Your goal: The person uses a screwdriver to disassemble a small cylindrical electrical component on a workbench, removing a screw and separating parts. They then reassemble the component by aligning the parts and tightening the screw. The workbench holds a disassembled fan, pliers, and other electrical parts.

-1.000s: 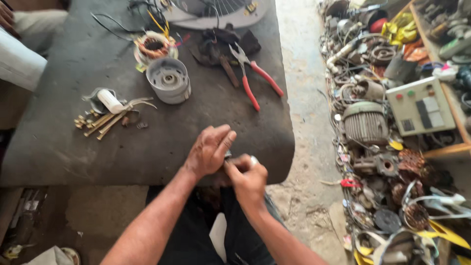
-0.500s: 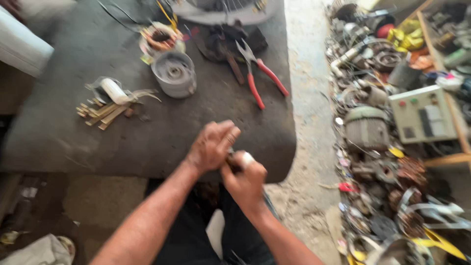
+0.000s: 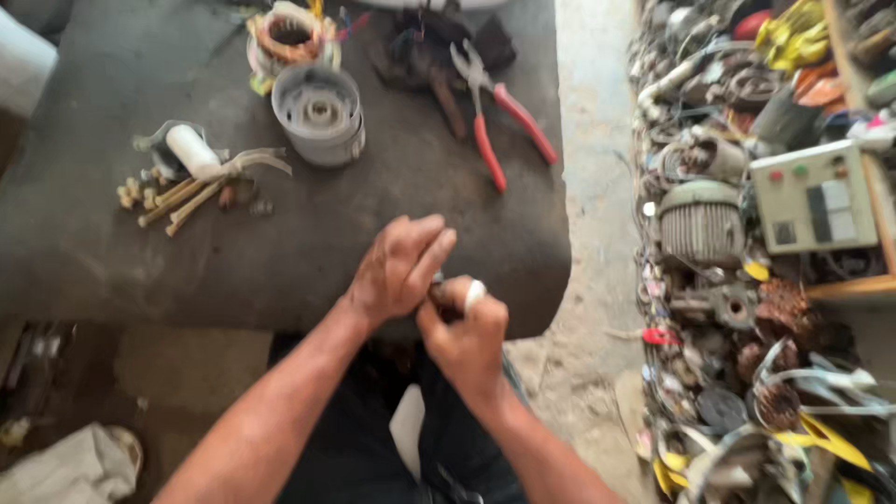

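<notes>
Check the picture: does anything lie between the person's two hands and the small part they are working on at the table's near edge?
Nothing visible does. The left hand and the right hand are closed together directly around the small part, which is mostly hidden by the fingers. The red-handled pliers and the grey round housing lie farther up the table.

Head cam, steep down, close.

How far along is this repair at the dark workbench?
Seemingly done: a grey round motor cover and a copper-wound stator lie apart on the dark workbench, with long brass-coloured bolts laid beside them. In hand: the left hand and right hand pinch a small part at the bench edge, too blurred to identify. Left: the red-handled pliers and loose parts lie unassembled.
</notes>
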`<state>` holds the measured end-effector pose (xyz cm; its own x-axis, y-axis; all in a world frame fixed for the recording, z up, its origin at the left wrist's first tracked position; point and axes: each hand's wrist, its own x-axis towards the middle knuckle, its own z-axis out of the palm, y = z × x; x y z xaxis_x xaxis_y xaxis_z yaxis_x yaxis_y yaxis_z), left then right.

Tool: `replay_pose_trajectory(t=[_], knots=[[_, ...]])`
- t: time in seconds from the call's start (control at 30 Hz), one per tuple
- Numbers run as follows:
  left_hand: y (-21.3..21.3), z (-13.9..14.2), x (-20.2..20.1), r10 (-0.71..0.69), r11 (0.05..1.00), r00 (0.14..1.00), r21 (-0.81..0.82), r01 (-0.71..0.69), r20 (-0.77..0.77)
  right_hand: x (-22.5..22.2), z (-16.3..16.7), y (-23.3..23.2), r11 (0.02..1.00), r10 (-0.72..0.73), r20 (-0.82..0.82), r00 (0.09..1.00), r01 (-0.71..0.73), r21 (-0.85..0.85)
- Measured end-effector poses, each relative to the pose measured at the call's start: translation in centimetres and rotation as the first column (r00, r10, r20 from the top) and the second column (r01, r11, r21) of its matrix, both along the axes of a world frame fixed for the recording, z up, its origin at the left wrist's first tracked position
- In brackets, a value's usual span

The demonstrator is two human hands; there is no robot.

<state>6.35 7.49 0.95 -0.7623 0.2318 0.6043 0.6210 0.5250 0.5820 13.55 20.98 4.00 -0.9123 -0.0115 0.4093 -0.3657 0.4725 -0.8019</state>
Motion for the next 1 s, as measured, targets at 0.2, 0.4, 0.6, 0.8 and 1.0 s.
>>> replay_pose_trajectory(t=[0.2, 0.4, 0.6, 0.8, 1.0], knots=[[-0.7, 2.8, -0.4, -0.071, 0.986, 0.977, 0.161, 0.039, 0.202, 3.3, -0.3, 3.3, 0.997, 0.010, 0.443, 0.896, 0.024, -0.070], [-0.9, 2.7, -0.3, -0.095, 0.980, 0.970, 0.191, 0.052, 0.223, 3.0, -1.7, 3.9, 1.000, 0.004, 0.247, 0.969, -0.002, -0.008], [-1.1, 2.3, -0.6, -0.105, 0.979, 0.974, 0.191, 0.066, 0.200, 1.4, -1.2, 3.2, 0.976, 0.193, 0.145, 0.970, -0.204, 0.069], [-0.9, 1.6, -0.8, -0.089, 0.985, 0.968, 0.166, 0.051, 0.233, 1.5, -1.4, 3.2, 0.974, 0.205, 0.107, 0.973, -0.213, 0.078], [-1.2, 1.6, -0.5, -0.116, 0.981, 0.982, 0.174, 0.090, 0.146, 1.8, -1.3, 3.4, 0.970, 0.228, 0.135, 0.964, -0.236, 0.052]])
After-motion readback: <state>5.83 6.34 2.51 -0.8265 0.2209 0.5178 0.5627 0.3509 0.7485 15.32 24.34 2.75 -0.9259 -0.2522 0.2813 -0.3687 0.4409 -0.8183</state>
